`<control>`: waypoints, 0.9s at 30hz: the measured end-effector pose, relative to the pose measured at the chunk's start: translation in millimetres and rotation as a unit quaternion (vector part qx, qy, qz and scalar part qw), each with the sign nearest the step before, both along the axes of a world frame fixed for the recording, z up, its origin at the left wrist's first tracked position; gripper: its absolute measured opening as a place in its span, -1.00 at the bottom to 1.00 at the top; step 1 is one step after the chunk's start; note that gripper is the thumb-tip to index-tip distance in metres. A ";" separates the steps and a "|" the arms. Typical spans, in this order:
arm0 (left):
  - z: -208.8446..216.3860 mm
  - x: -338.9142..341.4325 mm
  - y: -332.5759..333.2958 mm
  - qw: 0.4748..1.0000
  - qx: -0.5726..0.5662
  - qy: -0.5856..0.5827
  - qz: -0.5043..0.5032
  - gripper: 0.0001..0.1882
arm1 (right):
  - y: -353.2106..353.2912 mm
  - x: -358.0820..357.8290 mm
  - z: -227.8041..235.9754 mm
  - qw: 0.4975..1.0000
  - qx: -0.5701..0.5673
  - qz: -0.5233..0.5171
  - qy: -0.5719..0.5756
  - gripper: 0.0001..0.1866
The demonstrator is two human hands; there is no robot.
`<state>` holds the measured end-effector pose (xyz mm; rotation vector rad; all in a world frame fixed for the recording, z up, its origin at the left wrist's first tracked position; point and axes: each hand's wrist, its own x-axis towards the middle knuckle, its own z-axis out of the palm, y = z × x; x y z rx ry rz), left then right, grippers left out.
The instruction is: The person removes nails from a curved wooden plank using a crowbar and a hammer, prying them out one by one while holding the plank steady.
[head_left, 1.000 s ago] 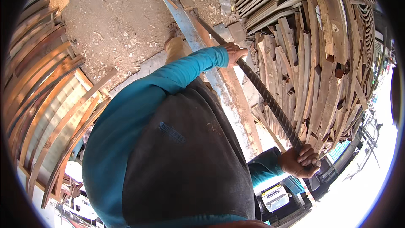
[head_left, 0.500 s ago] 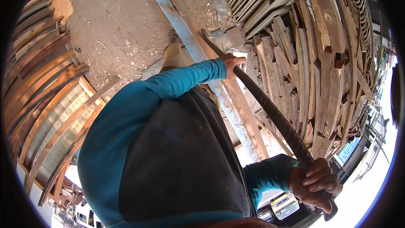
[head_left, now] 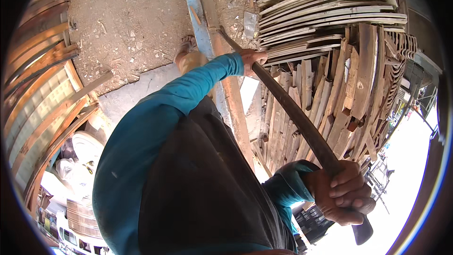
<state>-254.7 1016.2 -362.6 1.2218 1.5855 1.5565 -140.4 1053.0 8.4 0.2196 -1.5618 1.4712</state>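
A long dark crowbar [head_left: 296, 113] runs slantwise between my hands, its far end narrowing to a small bend. My left hand [head_left: 251, 62] is closed round it toward that far end. Close to the camera, my right hand [head_left: 343, 192] wraps its fingers round the thick near part, and the flattened butt sticks out below the fist. Beneath the bar's far tip lies a long wooden beam [head_left: 203, 23], blue-painted on one side and bare brown on the other. Whether the tip touches the beam I cannot tell. My left forearm hides part of the beam.
Stacked boards [head_left: 330, 16] and upright timber offcuts [head_left: 325, 99] crowd the right side. Curved-looking wooden frames [head_left: 42, 99] lean at the left. Wood chips litter the dirt floor [head_left: 127, 19]. A bare foot [head_left: 185, 47] stands beside the beam, and a white sheet [head_left: 248, 92] lies right of it.
The view has turned, so the beam and timber stacks appear shifted and rotated. Both hands keep their grip on the crowbar, which sits slightly further left in view.
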 end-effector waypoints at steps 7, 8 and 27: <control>0.3 68.8 49.2 0.985 -0.133 0.064 -0.094 -0.53 | 64.8 157.0 -16.5 0.937 -0.159 -0.310 -0.038 -0.70; -21.1 76.4 50.1 0.979 -0.162 0.069 -0.100 -0.53 | 68.6 169.5 -34.5 0.925 -0.190 -0.325 -0.048 -0.71; -320.2 -133.2 11.3 0.772 -0.594 0.042 0.223 -0.35 | 24.1 253.3 -57.9 0.781 -0.339 -0.524 -0.014 -0.78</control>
